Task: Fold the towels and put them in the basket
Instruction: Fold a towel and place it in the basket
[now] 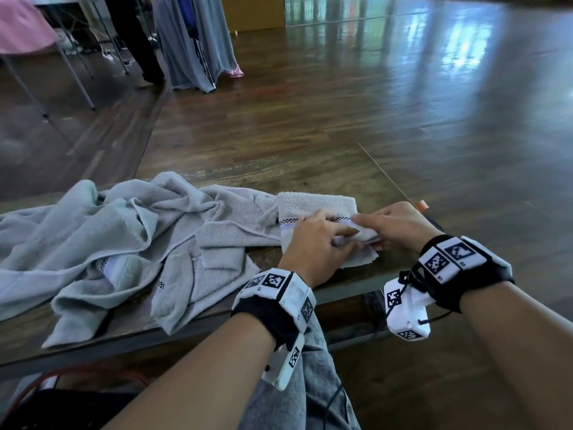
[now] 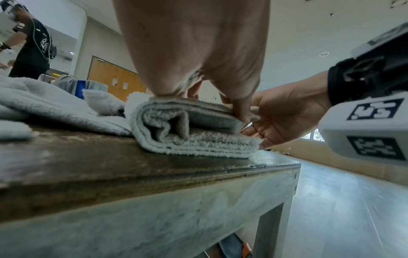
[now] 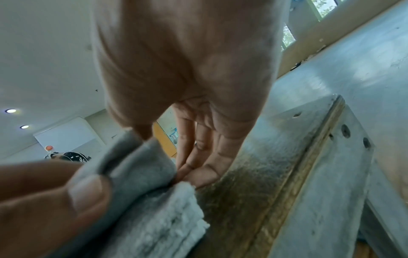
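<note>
A small grey towel [image 1: 316,203], folded in several layers, lies at the right end of the wooden table [image 1: 310,169]. My left hand [image 1: 338,235] rests on top of it, and the thumb hooks over the edge of the upper fold [image 2: 243,113]. My right hand [image 1: 369,228] comes in from the right and pinches the same fold, thumb above and fingers [image 3: 194,172] slid in at the towel's edge [image 3: 163,218]. The left wrist view shows the stacked layers [image 2: 198,143] from the side. A loose pile of grey towels [image 1: 124,237] covers the table's left part. No basket is in view.
The folded towel sits close to the table's near edge [image 2: 154,183] and right corner [image 3: 320,139]. A small orange object [image 1: 421,206] lies at the right edge. At the far left are a standing person [image 1: 136,41], hanging grey cloth [image 1: 198,41] and a pink-covered table [image 1: 21,23].
</note>
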